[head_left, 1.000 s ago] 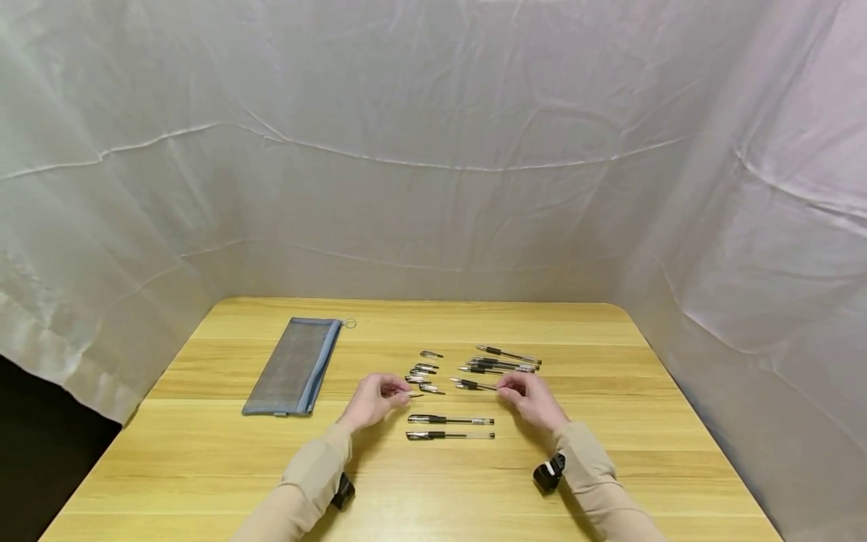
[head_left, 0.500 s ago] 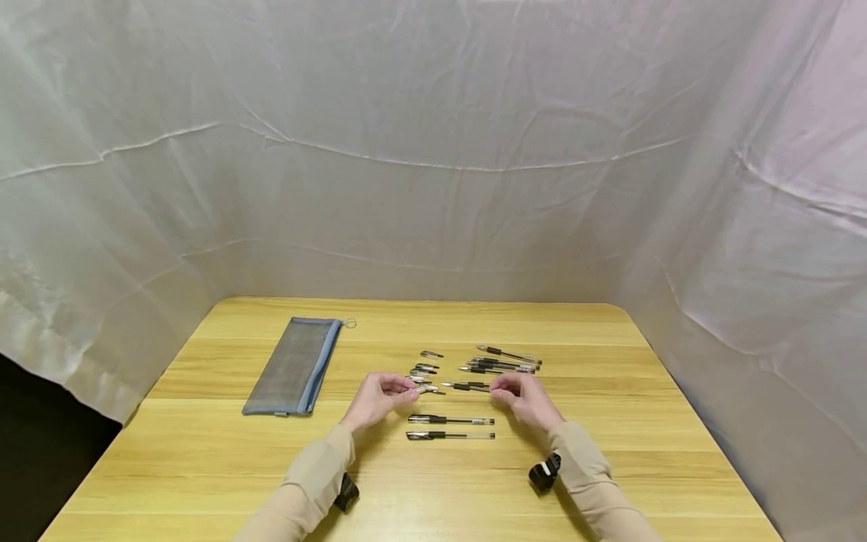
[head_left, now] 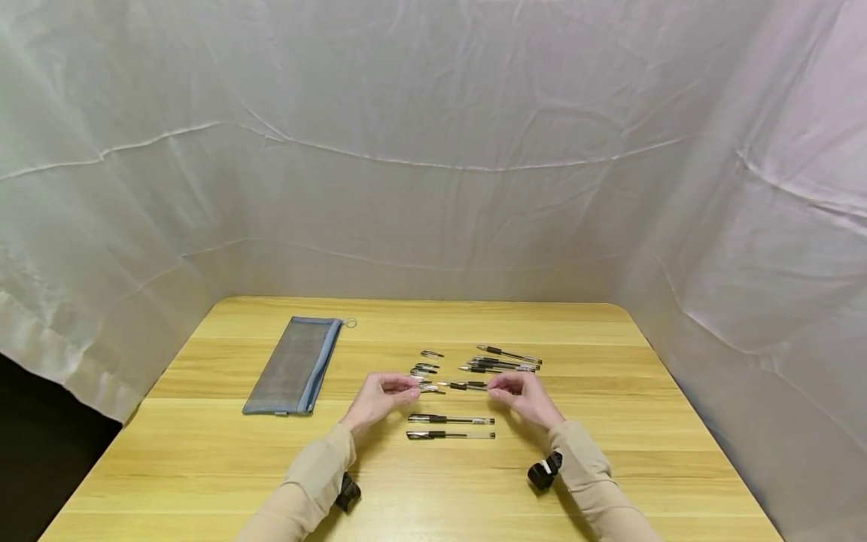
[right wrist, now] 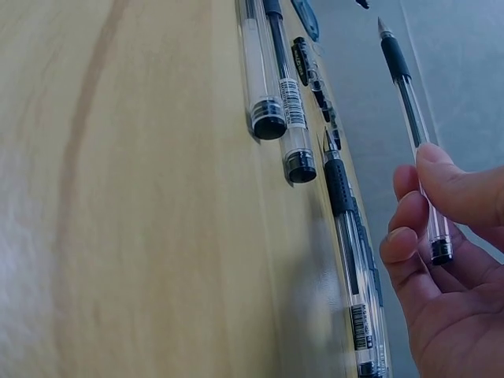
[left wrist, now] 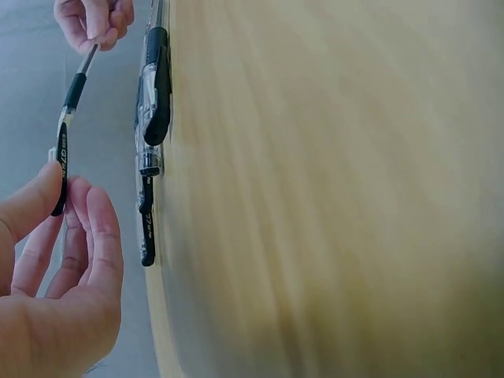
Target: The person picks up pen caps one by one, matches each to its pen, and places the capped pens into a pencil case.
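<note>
My left hand [head_left: 382, 399] pinches a clear pen cap with a black clip [left wrist: 61, 161] between thumb and fingers. In my right hand [head_left: 527, 397] is an uncapped gel pen [right wrist: 409, 102], gripped near its rear end, with its black grip and tip pointing left. Pen and cap are held above the table, roughly in line; in the left wrist view the tip is right at the cap's mouth. Several loose caps [head_left: 424, 366] lie just beyond the left fingers. Beyond the right hand lie several uncapped pens [head_left: 501, 366].
Two capped pens [head_left: 460, 420] lie parallel on the wooden table [head_left: 447, 489], nearer the body than the hands. A blue mesh zip pouch [head_left: 287, 369] lies at the left. Pale curtains [head_left: 433, 218] surround the table's back and sides.
My left hand has lifted slightly with the cap and turned it toward the pen. The right hand has moved a little left, bringing the pen's tip close to the cap.
</note>
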`<state>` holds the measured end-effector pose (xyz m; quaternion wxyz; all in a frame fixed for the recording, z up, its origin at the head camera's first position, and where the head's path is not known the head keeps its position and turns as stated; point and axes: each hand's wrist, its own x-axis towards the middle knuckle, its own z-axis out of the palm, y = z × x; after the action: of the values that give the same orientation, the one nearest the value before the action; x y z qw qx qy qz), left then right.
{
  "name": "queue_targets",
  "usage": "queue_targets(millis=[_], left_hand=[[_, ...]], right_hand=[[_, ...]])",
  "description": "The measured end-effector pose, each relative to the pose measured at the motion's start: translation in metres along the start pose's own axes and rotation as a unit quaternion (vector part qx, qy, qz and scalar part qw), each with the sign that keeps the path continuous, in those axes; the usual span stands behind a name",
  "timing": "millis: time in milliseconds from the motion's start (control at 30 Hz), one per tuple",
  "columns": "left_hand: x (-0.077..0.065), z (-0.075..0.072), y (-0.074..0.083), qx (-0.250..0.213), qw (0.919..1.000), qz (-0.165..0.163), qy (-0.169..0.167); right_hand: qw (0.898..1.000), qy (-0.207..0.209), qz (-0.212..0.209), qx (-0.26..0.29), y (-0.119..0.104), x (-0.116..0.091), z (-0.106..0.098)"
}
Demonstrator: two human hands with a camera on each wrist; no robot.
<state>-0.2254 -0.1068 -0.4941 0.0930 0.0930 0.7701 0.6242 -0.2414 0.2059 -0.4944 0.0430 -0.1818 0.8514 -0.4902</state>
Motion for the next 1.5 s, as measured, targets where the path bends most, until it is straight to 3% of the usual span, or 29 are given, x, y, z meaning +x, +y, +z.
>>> queue_targets(millis=[333, 1100, 1500], left_hand=[[-0.0006, 0.0016, 0.0029, -0.008, 1.0, 0.005, -0.002], [0.0003, 0.0058, 0.0063, -0.001, 0.9998, 0.013, -0.012], [0.001, 0.0085, 0.0065, -0.001, 0.9999, -0.001, -0.016]], right_hand=[[1.0, -0.009, -0.018, -0.002, -0.0032, -0.001, 0.0013], [1.0, -0.013, -0.017, -0.009, -0.0027, 0.0009, 0.0025], [1.0, -0.021, -0.014, 0.007, -0.0086, -0.0003, 0.004]])
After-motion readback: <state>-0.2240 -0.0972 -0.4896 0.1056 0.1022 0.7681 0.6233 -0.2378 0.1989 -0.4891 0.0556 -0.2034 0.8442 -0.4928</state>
